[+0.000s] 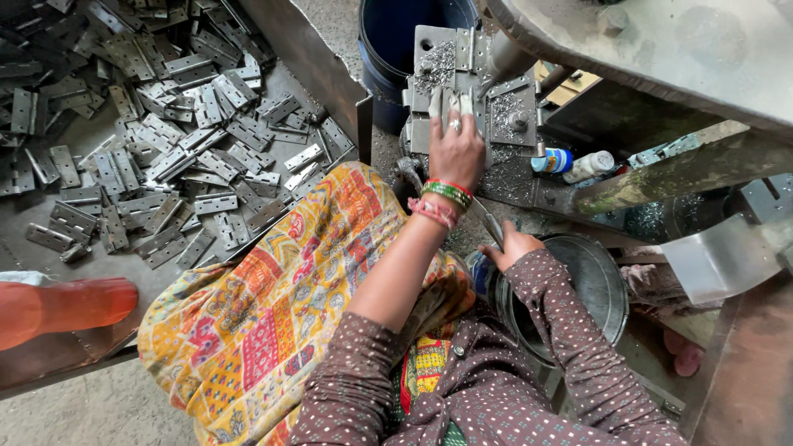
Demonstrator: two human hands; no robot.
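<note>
Left hand [456, 149]: upper centre of frame, palm down, fingers stretched flat onto a grey steel hinge plate [447, 101]; pressing, not gripping.
Hinge plate: lying on the grey metal press fixture [505, 116] at top centre, partly hidden by the fingertips.
Fixture: flat steel blocks, dusted with bright metal swarf, just below the dark blue plastic bucket [392, 41].
Right hand [510, 246]: centre of frame, lower than the left, curled closed around a thin grey metal lever [489, 225]; fingers mostly hidden, so firmness of hold cannot be told.
Lever: slanting up-left toward the fixture, just above the rim of the round grey metal basin [599, 285].
Wrist: red and green bangles [446, 194] on left forearm.
Left of frame: heap of loose grey steel hinges [165, 124] spread on a dark metal tray floor [124, 264].
Right of fixture: small white plastic bottle [588, 165] lying on its side.
Lap: yellow and red patterned cloth [273, 306], lower centre.
</note>
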